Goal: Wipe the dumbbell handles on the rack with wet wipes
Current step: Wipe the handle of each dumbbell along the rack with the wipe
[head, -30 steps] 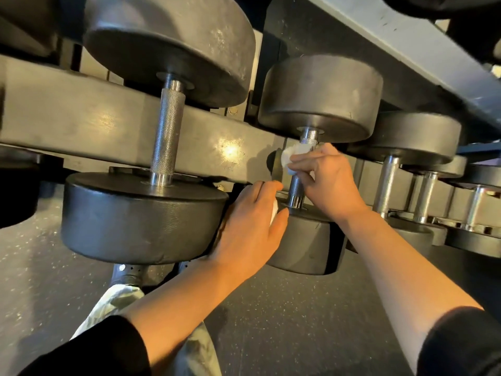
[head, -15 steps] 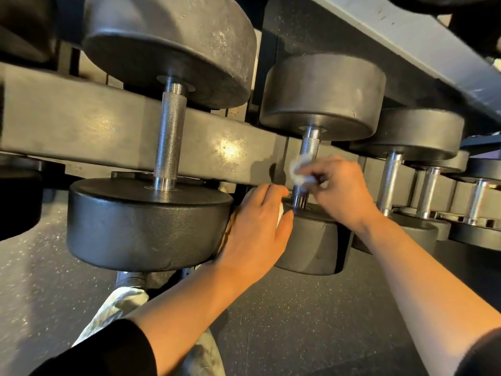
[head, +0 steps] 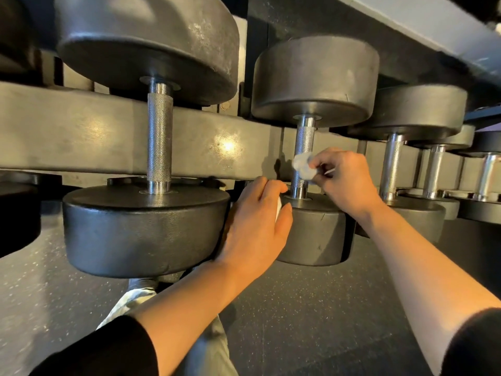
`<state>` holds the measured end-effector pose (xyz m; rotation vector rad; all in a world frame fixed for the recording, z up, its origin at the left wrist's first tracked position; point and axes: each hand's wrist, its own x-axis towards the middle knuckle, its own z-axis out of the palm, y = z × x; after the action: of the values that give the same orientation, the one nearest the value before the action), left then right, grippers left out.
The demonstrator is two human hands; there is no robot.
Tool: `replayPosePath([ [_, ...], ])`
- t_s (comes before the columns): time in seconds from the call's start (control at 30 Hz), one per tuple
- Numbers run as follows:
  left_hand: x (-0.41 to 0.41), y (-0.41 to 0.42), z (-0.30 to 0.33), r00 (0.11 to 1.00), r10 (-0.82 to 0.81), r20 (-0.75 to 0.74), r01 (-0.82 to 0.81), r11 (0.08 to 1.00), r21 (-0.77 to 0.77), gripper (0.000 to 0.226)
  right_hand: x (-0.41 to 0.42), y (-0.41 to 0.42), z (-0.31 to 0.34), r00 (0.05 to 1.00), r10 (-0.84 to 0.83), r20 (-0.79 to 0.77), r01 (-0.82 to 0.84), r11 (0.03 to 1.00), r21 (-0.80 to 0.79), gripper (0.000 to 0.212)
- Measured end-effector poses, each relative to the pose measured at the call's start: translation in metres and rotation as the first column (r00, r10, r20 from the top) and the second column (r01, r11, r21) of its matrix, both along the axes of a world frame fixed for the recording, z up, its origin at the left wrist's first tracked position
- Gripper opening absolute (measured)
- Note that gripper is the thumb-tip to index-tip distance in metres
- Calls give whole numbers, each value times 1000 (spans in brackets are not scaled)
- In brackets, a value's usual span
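My right hand (head: 349,180) pinches a crumpled white wet wipe (head: 304,166) between curled fingers (head: 322,161) and presses it against the lower part of the knurled steel handle (head: 304,147) of the middle black round-headed dumbbell (head: 314,82), which sits on the dark metal rack rail (head: 81,137). That handle's long axis runs away from me, up the frame, from the near head (head: 314,232) to the far one, so the bare knurling lies above the wipe, and I judge the coming stroke has to travel up along that line. My left hand (head: 257,223) rests against the near head's left edge, fingers loosely curled; a bit of white shows inside its grip, perhaps another wipe, though I cannot tell for sure. The right hand is plainly the one nearer the handle and does the work. To the left, a larger black dumbbell's knurled handle (head: 159,147) stands parallel, well apart from both hands; to the right, more steel handles (head: 390,164) line up along the rack.
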<state>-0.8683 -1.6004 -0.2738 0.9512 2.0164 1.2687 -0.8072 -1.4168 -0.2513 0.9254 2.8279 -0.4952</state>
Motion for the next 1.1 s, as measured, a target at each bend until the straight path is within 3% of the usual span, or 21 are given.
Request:
replayPosePath([
  [0.17,1,1,-1,998,17,-68,-18,1000,-6,28,2,-1,3,996,9,88,-2,997,-77,20],
  [0.33,1,2,-1,995,30,-91,-31,1000,-5,29,5,1,1,999,-31,31,34,996,-86,20],
  [0.5,0,4,-2,993,48,-104,-51,998,-23,42,13,22,-3,989,-122,-83,121,992,-24,21],
  [0.67,6,25,-2,970,191,-150,-200,979,-49,28,13,50,-18,999,-32,18,31,998,53,17],
  [0.73,8,40,6,961,240,-137,-253,964,-81,23,4,51,-21,990,-64,-127,59,997,-44,14],
  [0.8,11,56,13,945,282,-165,-295,953,-62,20,-8,51,-23,931,-192,-309,120,964,-238,16],
  [0.9,21,77,20,929,330,-166,-345,936,-65,19,-15,49,-27,846,-341,-409,117,868,-483,12],
  [1.0,30,86,17,904,372,-211,-405,903,-140,15,-9,47,-31,794,-384,-471,107,851,-513,12],
  [1.1,30,84,13,877,409,-251,-451,881,-143,10,1,46,-38,848,-211,-486,23,931,-363,17],
])
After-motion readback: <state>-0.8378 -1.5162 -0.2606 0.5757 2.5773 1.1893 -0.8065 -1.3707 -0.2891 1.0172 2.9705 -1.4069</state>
